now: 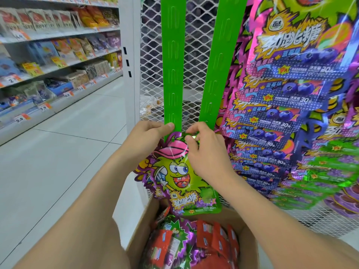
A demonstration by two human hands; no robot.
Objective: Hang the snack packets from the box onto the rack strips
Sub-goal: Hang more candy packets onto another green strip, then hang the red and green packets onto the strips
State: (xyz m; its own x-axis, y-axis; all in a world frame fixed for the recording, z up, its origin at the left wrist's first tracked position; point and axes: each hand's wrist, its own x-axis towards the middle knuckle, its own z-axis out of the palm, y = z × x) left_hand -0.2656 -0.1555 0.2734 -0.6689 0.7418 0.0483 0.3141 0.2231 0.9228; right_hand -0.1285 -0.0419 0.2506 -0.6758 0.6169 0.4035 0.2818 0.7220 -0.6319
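Green snack packet sits at the foot of the left rack strip, above the box. Left hand: fingers pinch the strip end. Right hand: fingers pinch the packet's top edge. Likely light, floppy, slick foil; hold the header beside its hole.

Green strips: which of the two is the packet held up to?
The left strip, hanging straight: the left hand holds its lower end, and the green packet meets it there. The tilted right strip ends beside the right hand.
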